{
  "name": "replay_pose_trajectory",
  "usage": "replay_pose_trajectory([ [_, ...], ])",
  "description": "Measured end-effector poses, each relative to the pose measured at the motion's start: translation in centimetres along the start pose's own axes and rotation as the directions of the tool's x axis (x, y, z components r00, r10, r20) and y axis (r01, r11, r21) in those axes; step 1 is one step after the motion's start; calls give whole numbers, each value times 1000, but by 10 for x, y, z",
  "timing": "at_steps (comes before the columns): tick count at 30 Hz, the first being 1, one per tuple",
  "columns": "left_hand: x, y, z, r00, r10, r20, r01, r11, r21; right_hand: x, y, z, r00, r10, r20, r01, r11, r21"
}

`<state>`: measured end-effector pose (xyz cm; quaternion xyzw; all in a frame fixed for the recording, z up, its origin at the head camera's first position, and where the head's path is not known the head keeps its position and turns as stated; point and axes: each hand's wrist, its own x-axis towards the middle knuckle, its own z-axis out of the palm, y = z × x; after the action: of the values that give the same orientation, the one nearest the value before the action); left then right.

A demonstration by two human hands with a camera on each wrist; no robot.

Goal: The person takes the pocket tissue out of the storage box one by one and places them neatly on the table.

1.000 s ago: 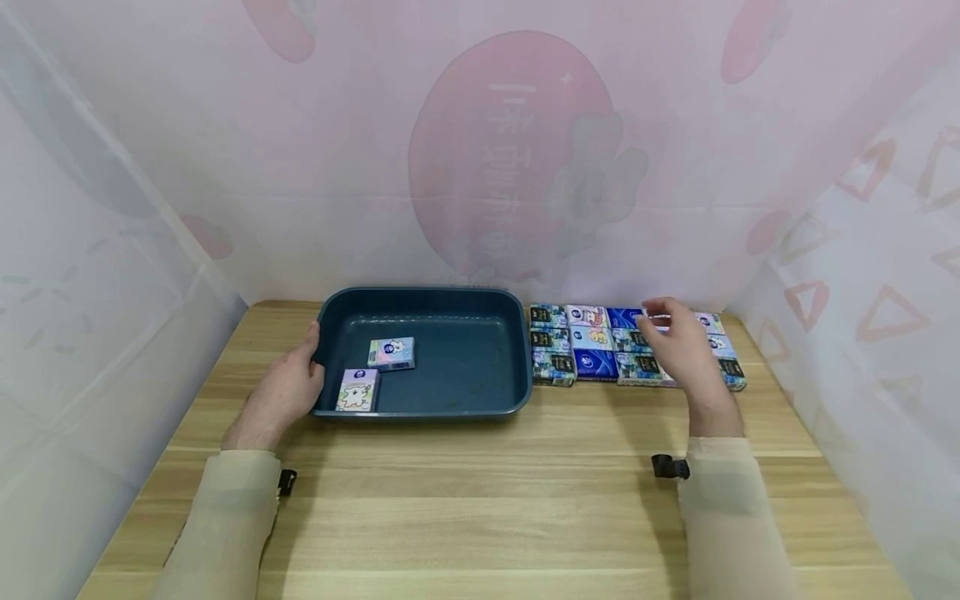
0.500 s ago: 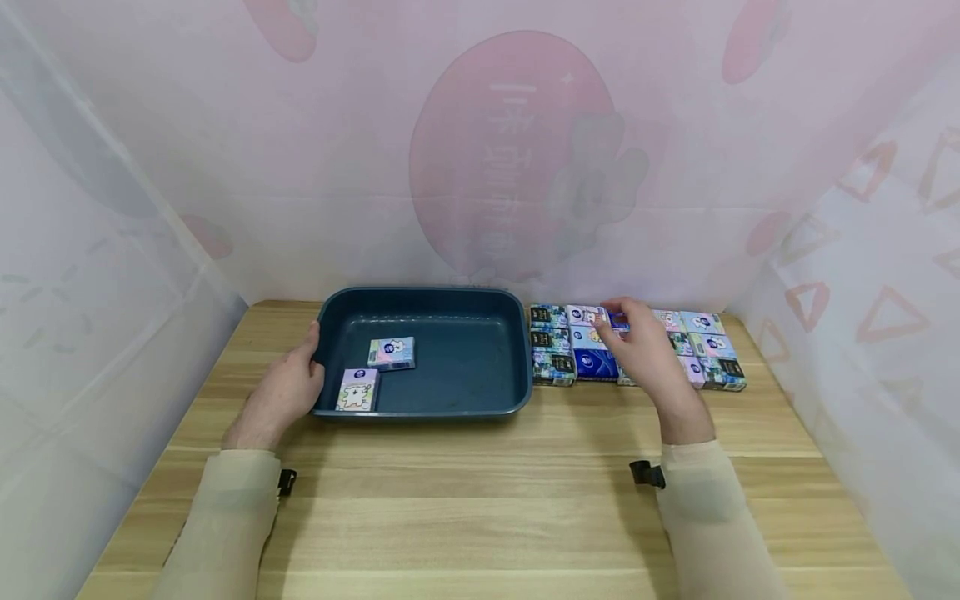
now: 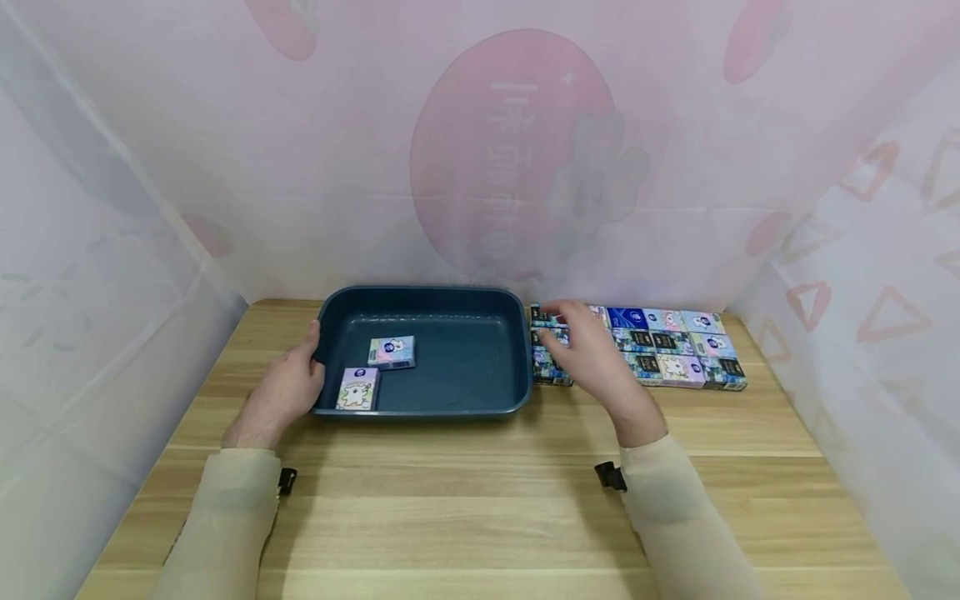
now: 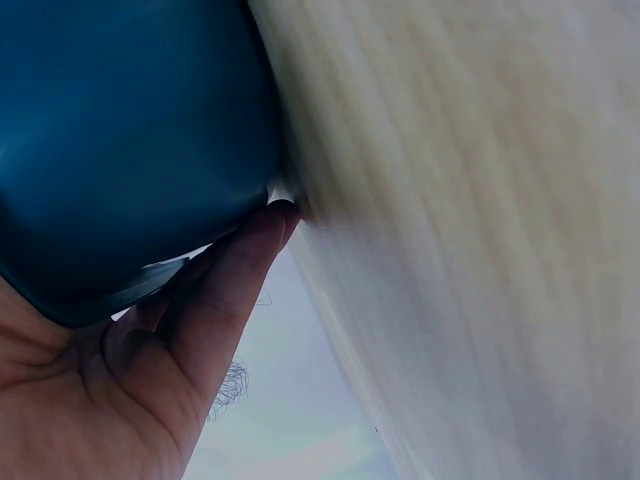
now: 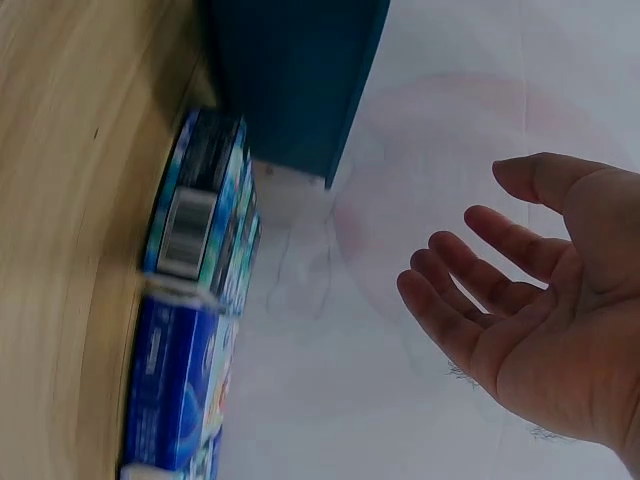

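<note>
A dark teal plastic tray (image 3: 450,408) stands on the table, with two small tissue packs lying in its left part: a pastel one (image 3: 392,352) and a lilac one (image 3: 357,389). My left hand (image 3: 281,379) grips the tray's left side, thumb at the rim and fingers along the outer wall. The left wrist view shows those fingers (image 4: 235,290) against the wall. My right hand (image 3: 592,354) hovers over the left end of a block of tissue packs (image 3: 678,342), partly covering them. In the right wrist view its fingers (image 5: 480,265) are loosely bent, holding nothing.
The block of packs lies in three rows beside the tray's right wall, near the back edge of the wooden table (image 3: 465,508). A pale pink printed curtain (image 3: 337,167) rises behind, with white sheets at both sides.
My right hand has moved left across the block of packs, from its right part to its left end by the tray. My left hand and the tray have stayed in place.
</note>
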<state>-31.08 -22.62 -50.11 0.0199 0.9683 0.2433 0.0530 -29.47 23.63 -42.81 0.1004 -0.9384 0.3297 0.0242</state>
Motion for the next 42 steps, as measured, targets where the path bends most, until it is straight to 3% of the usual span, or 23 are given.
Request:
replay_pose_trajectory([
  [20,0,-1,0,1000,1,-4,-1,1000,-1,30,-69,70,987,-78,137,87,994,-60],
  [37,0,-1,-1,1000,-7,5,7,1000,4,47,-98,131,973,-88,215,97,995,-29],
  [42,8,-12,6,1000,-20,2,20,1000,2,52,-103,148,969,-88,230,106,992,-69],
])
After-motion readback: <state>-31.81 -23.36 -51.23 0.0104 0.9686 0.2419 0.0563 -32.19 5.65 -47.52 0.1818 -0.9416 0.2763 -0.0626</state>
